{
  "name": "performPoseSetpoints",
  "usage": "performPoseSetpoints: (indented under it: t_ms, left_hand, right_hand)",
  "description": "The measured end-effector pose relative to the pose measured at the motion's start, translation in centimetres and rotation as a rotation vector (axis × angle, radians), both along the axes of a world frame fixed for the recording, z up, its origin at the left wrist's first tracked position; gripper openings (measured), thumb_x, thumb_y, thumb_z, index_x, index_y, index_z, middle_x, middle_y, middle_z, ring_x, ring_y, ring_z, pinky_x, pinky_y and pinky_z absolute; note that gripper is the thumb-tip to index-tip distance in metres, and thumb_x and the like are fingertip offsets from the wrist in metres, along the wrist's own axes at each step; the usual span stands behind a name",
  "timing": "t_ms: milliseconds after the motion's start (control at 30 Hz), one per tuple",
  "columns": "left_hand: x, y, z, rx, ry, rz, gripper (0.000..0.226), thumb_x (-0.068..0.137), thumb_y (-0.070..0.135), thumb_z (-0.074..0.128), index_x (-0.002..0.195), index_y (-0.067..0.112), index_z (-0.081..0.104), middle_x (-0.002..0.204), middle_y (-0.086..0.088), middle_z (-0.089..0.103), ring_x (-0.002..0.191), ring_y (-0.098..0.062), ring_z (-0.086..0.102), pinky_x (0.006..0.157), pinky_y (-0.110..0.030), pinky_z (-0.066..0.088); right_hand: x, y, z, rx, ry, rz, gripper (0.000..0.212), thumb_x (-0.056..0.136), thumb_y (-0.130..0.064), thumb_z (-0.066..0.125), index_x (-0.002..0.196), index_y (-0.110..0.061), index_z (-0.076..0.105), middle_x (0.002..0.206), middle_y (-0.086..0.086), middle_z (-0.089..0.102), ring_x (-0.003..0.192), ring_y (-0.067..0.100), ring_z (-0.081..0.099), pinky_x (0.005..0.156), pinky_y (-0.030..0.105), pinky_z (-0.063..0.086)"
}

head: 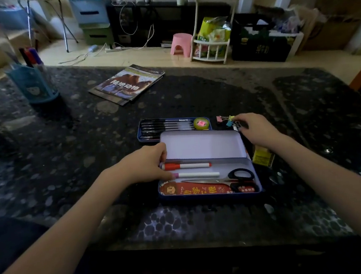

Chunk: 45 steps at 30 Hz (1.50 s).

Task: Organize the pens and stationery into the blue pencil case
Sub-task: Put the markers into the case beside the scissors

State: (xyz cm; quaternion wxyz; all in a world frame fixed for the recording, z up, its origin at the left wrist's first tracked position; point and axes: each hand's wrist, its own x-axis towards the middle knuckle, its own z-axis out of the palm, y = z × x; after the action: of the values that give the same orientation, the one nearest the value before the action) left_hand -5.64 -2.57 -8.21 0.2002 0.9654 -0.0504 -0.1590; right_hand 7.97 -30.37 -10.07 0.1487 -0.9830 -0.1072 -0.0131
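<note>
Dim room, pale wood floor [146, 56]. Pink stool [180, 43] at twelve o'clock, white shelf rack [212, 35] beside it; stacked storage boxes [93, 20] at eleven.

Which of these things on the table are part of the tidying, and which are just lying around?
Part of the job:
- blue pencil case, open
- red marker and white marker at the left hand
- scissors
- tray of black pens
- binder clips by the right hand

Lying about:
- magazines
- blue pen holder
- pink stool
</note>
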Motion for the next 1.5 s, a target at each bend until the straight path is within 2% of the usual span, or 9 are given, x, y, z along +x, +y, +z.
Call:
performPoseSetpoints:
  t_ms: [133, 333, 500, 600, 700, 833, 967, 1133, 1500]
  left_hand:
    - [-0.1, 0.0, -0.3, -0.003, -0.033, -0.008, 0.035, 0.076, 0.034, 0.071, 0.078, 0.026, 0.037, 0.08, 0.007, 0.053, 0.072, -0.012, 0.054, 0.061, -0.029, 0.043]
    - [-0.5, -0.4, -0.3, -0.021, -0.059, 0.02, 0.034, 0.081, 0.037, 0.067, 0.076, 0.026, 0.036, 0.079, 0.005, 0.053, 0.067, -0.008, 0.05, 0.055, -0.025, 0.036]
    - [-0.5, -0.6, -0.6, -0.016, -0.067, 0.036, 0.033, 0.082, 0.043, 0.064, 0.077, 0.025, 0.036, 0.078, 0.004, 0.053, 0.068, -0.012, 0.052, 0.057, -0.027, 0.038]
    - [-0.4, -0.5, -0.6, -0.048, -0.05, 0.041, 0.032, 0.082, 0.041, 0.065, 0.078, 0.024, 0.039, 0.081, 0.004, 0.055, 0.07, -0.012, 0.053, 0.058, -0.026, 0.04]
    - [-0.5, -0.4, -0.4, -0.081, -0.039, 0.043, 0.032, 0.081, 0.039, 0.067, 0.078, 0.023, 0.04, 0.079, 0.004, 0.054, 0.069, -0.011, 0.051, 0.058, -0.024, 0.039]
    - [-0.3, -0.2, -0.4, -0.121, -0.031, 0.046, 0.031, 0.08, 0.033, 0.07, 0.076, 0.022, 0.041, 0.079, 0.005, 0.053, 0.068, -0.009, 0.049, 0.057, -0.023, 0.037]
    - [-0.1, 0.0, -0.5, -0.16, -0.018, 0.049, 0.027, 0.08, 0.026, 0.07, 0.078, 0.021, 0.044, 0.08, 0.006, 0.053, 0.071, -0.009, 0.05, 0.059, -0.021, 0.037]
    - [0.0, 0.2, -0.2, -0.171, 0.017, 0.049, 0.024, 0.081, 0.024, 0.069, 0.077, 0.023, 0.045, 0.081, 0.007, 0.053, 0.07, -0.006, 0.049, 0.06, -0.022, 0.038]
    - [-0.2, 0.1, 0.1, -0.188, 0.033, 0.068, 0.023, 0.081, 0.015, 0.066, 0.075, 0.023, 0.045, 0.077, 0.004, 0.051, 0.07, -0.012, 0.048, 0.06, -0.021, 0.038]
  right_hand:
    - [-1.3, -0.4, 0.1, 0.031, -0.046, -0.035, 0.007, 0.085, -0.017, 0.063, 0.09, -0.019, 0.058, 0.1, 0.006, 0.06, 0.086, 0.02, 0.057, 0.074, 0.036, 0.053]
    - [-1.8, -0.5, 1.4, 0.032, 0.199, -0.089, 0.016, 0.082, -0.019, 0.067, 0.093, -0.017, 0.055, 0.087, 0.002, 0.058, 0.07, 0.012, 0.056, 0.051, 0.022, 0.042]
    - [-1.8, -0.3, 1.8, -0.072, 0.358, -0.171, 0.025, 0.079, -0.029, 0.071, 0.092, -0.011, 0.058, 0.084, 0.004, 0.062, 0.072, 0.014, 0.057, 0.059, 0.025, 0.046]
    - [-1.9, 0.1, 2.1, -0.108, 0.386, -0.208, 0.032, 0.078, -0.035, 0.071, 0.075, -0.008, 0.055, 0.071, 0.006, 0.056, 0.06, 0.016, 0.051, 0.05, 0.025, 0.04]
    - [-2.4, 0.6, 3.0, -0.153, 0.387, -0.257, 0.038, 0.077, -0.036, 0.072, 0.082, -0.006, 0.049, 0.072, 0.006, 0.049, 0.063, 0.017, 0.048, 0.047, 0.027, 0.036]
    - [-3.6, 0.5, 4.2, 0.0, 0.174, -0.319, 0.03, 0.08, -0.029, 0.069, 0.085, -0.001, 0.059, 0.07, 0.007, 0.058, 0.061, 0.018, 0.056, 0.051, 0.029, 0.045]
    - [-6.7, 1.6, 5.7, 0.307, 0.051, -0.007, 0.009, 0.085, -0.017, 0.065, 0.087, -0.017, 0.057, 0.078, -0.002, 0.062, 0.066, 0.009, 0.061, 0.059, 0.024, 0.05]
    - [-12.1, 4.6, 4.1, 0.051, 0.177, 0.513, 0.007, 0.086, -0.025, 0.062, 0.093, -0.026, 0.061, 0.082, -0.014, 0.059, 0.074, 0.002, 0.055, 0.07, 0.022, 0.048]
    - [-13.2, 6.4, 1.6, 0.15, 0.124, 0.471, 0.011, 0.092, -0.019, 0.054, 0.103, -0.02, 0.052, 0.096, 0.002, 0.064, 0.084, 0.014, 0.059, 0.074, 0.031, 0.05]
